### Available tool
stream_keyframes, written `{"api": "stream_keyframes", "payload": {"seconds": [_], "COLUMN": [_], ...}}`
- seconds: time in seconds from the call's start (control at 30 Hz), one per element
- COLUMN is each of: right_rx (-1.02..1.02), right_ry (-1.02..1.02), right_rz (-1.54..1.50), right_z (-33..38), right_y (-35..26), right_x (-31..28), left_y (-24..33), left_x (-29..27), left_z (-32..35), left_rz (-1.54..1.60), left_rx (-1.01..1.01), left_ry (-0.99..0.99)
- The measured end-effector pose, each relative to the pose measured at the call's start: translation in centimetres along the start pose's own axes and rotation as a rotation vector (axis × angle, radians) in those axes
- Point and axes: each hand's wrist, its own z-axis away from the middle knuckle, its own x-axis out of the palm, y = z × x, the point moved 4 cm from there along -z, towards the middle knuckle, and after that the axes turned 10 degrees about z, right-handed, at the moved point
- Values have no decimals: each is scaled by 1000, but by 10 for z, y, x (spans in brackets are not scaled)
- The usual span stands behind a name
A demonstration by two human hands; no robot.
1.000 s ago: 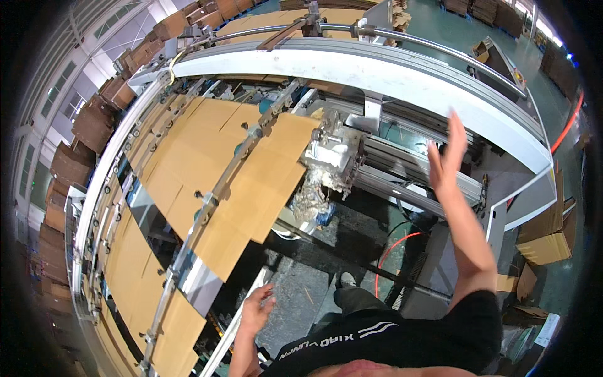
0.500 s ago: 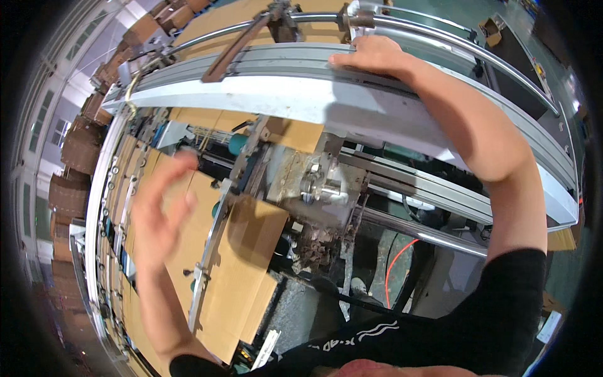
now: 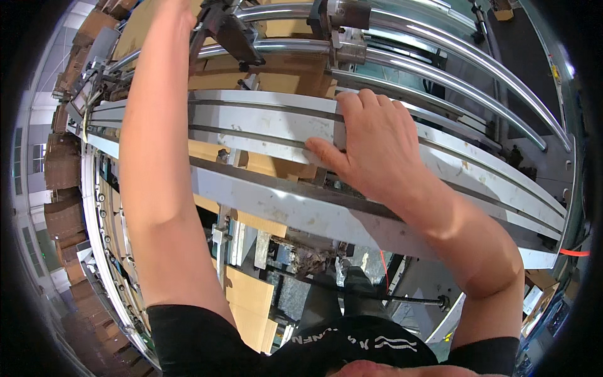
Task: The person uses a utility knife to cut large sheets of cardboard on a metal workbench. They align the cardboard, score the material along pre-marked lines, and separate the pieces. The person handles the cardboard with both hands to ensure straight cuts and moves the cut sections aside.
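My right hand rests palm down on a grooved aluminium beam, thumb spread and fingers lying toward its far edge. My left arm reaches forward across the same beam. Only a part of my left hand shows at the top edge, its fingers cut off or hidden, beside a dark metal bracket. That bracket sits by the polished steel rods beyond the beam. Right of it, a clamp block joins the rods.
Cardboard sheets lie below the beam at the near left. Stacked brown cardboard lines the left side. A white side rail with small rollers runs along the machine's left. An orange hose shows at the right.
My left hand has gone from above the near cardboard forward over the beam to the far rods. The view has shifted forward; my right hand stays on the beam.
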Motion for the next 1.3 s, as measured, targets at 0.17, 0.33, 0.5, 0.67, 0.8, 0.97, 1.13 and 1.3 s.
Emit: {"api": "stream_keyframes", "payload": {"seconds": [0.17, 0.33, 0.5, 0.67, 0.8, 0.97, 1.13, 1.3], "right_rx": [17, 8, 30, 18, 8, 29, 13, 11], "right_ry": [-63, -162, -157, -123, -110, -122, 26, 19], "right_rz": [-36, -58, -84, -88, -103, -118, -120, -136], "right_z": [-4, -8, -9, -9, -9, -7, -6, -7], "right_y": [7, 10, 12, 11, 8, 11, 10, 10], "right_x": [0, 1, 1, 0, -3, 2, 0, 0], "left_y": [-5, 0, 4, 2, 0, -14, 12, 12], "left_x": [70, 59, 46, 46, 59, 32, 40, 40], "left_z": [13, -3, 19, 1, -14, -46, -17, -19], "left_rz": [338, -88, 124, 152, -209, -154, -103, -220], "left_rx": [-6, 277, 254, 134, 508, 354, 303, 381], "left_ry": [84, 294, -350, -377, 295, -373, -308, -108]}}
